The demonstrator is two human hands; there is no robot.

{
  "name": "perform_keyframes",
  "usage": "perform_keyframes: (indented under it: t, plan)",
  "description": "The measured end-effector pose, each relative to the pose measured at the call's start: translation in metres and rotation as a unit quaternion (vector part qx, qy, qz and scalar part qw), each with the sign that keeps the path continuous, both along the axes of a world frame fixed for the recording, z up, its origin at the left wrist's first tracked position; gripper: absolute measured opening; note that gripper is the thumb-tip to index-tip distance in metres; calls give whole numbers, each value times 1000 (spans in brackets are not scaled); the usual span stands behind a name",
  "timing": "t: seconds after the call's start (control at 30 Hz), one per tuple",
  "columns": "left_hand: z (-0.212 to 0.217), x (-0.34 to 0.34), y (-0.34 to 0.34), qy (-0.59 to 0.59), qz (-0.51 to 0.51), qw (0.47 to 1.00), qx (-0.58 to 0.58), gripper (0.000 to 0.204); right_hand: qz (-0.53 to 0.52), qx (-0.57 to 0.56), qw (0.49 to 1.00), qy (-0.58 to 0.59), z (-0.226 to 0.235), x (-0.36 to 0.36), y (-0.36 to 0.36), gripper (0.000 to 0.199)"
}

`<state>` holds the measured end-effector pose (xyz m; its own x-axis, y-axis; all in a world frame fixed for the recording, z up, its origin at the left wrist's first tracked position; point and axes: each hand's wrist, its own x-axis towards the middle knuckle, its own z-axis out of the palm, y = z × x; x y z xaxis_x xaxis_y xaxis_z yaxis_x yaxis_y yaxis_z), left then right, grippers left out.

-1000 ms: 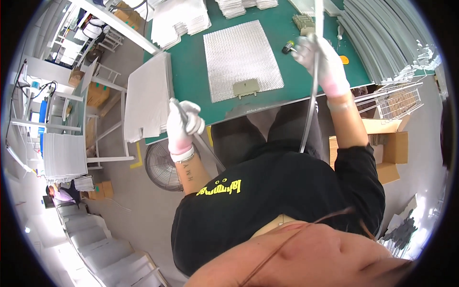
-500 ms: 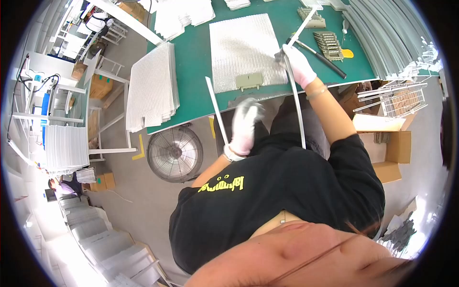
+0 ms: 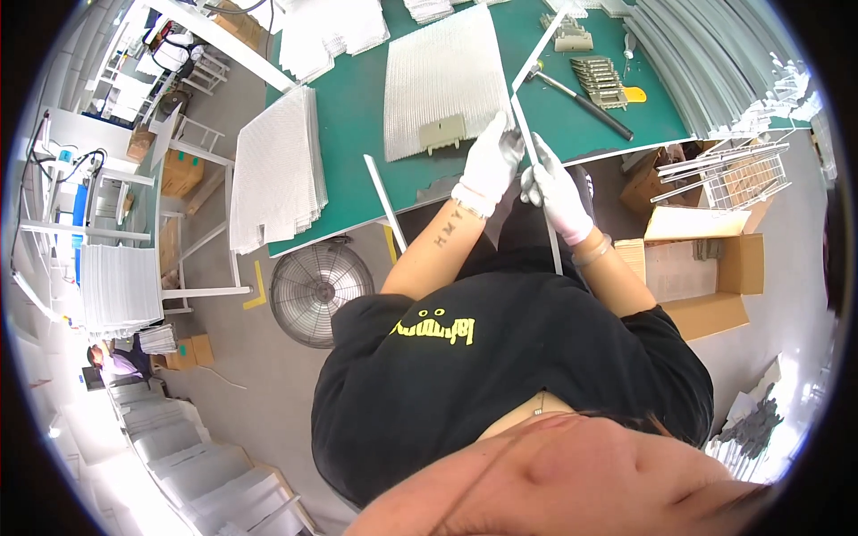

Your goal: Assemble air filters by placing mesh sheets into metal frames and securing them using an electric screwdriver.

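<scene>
My right hand (image 3: 559,196), in a white glove with grey fingertips, is closed around a long, thin white strip (image 3: 522,118) that runs from the tabletop down toward my lap. Close against the strip's left side is my gloved left hand (image 3: 490,165). Its fingers are pressed together; whether they pinch anything is hidden. An olive-green rectangular part (image 3: 442,132) lies just beyond that hand, on the near end of a silvery bubble-textured sheet (image 3: 447,76). Another strip (image 3: 382,195) leans over the table's edge at left, and one more (image 3: 542,46) extends beyond the held one.
A hammer (image 3: 585,105) lies right of the strips on the green table (image 3: 357,121), near several olive parts (image 3: 597,82). Stacked sheets (image 3: 279,170) overhang the left edge. Long grey strips (image 3: 706,62) fill the right. A floor fan (image 3: 322,293) and an opened carton (image 3: 706,277) stand below.
My left hand has moved up and right from my lap to the strip. My right hand has slid down the strip toward me. The view has shifted slightly.
</scene>
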<state>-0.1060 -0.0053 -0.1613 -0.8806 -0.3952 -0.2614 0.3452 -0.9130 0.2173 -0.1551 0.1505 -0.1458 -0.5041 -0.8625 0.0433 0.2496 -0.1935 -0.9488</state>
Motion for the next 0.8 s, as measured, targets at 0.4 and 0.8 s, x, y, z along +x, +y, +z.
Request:
perform_keyframes:
  t: [0.4, 0.8]
  plan:
    - [8, -25, 5, -209, 127, 739, -628, 32, -44, 83, 996, 9, 12, 2, -3, 56]
    - [8, -14, 11, -36, 40, 975, -216, 22, 24, 121, 983, 137, 31, -67, -64, 50]
